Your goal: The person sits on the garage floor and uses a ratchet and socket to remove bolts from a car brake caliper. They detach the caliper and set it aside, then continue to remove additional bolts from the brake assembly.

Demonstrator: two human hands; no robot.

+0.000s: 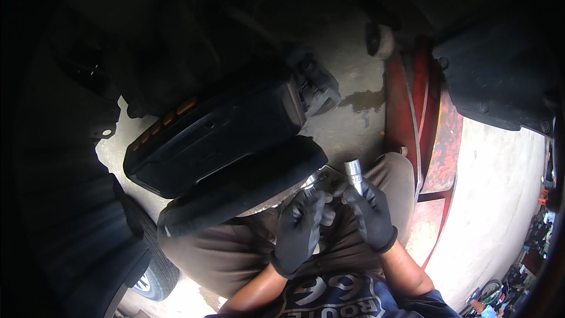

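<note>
Both my hands wear dark gloves and are held close together in front of my lap. Upright in my right hand (372, 212) is a deep silver socket (353, 169), pinched between thumb and fingers with its round end up. My left hand (299, 224) is closed around a silver metal tool (311, 182). Only the shiny top of that tool shows above the fingers, so its exact kind cannot be made out. The two metal pieces are a small gap apart.
A large black housing with orange inserts (218, 144) stands before me, with a dark padded piece (241, 185) along its near side. At right are a red metal jack (421, 123) and a dark panel (500, 82). A tyre (159, 265) is at lower left.
</note>
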